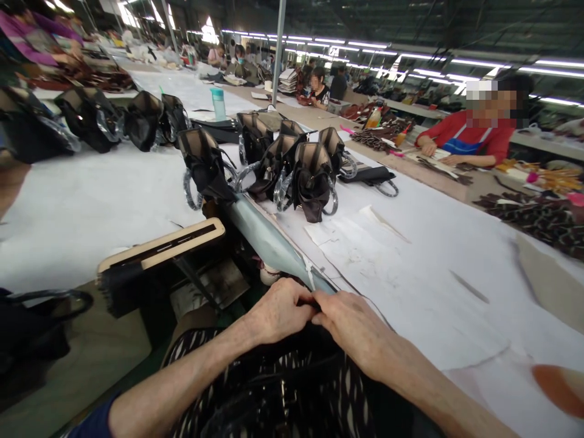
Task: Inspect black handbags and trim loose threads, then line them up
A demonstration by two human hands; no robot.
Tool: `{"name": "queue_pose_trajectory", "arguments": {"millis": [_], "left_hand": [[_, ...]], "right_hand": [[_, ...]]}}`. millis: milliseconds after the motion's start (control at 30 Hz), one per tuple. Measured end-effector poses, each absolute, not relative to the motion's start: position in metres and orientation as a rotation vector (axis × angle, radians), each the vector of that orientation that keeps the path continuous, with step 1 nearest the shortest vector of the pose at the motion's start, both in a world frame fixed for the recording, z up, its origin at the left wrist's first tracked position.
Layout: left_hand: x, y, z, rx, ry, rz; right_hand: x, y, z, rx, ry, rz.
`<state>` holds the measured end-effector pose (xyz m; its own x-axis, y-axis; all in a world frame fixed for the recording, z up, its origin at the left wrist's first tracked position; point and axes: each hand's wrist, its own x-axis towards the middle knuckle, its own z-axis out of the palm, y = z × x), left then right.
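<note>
My left hand (285, 311) and my right hand (349, 325) meet over my lap, at the table's near edge. Both are closed, with fingertips pinched together on the edge of a black handbag (274, 395). The bag rests on my patterned clothing, and a small metal fitting shows on its front. My fingers hide the exact spot they grip. Beyond the hands, several black handbags (312, 176) with beige linings and plastic-wrapped handles stand on the white-covered table (365, 292).
A padded stand with a pale rim (182, 243) is to the left of my hands. More black bags (86, 115) line the far left table. A teal bottle (218, 103) stands behind. Across the table, a co-worker in red sleeves (497, 134) handles pieces near dark strap piles (538, 216).
</note>
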<state>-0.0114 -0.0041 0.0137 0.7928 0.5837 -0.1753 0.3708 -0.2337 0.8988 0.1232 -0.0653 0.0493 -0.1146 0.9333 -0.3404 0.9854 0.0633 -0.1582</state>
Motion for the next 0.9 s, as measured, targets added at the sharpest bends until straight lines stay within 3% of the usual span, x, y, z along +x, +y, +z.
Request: {"name": "queue_pose_trajectory", "arguments": {"millis": [233,467,900], "left_hand": [[-0.082,0.012,0.008,1.446,0.721,0.135],[-0.124,-0.011,-0.011,1.537,1.008,0.198],[-0.111,-0.003,-0.011,1.936,0.858,0.224]], "right_hand": [[0.134,-0.066,0.055,2.067,2.228,-0.687],[0.129,-0.057,0.056,2.046,2.199,-0.699],[0.136,-0.074,0.064,2.145,2.071,-0.758]]}}
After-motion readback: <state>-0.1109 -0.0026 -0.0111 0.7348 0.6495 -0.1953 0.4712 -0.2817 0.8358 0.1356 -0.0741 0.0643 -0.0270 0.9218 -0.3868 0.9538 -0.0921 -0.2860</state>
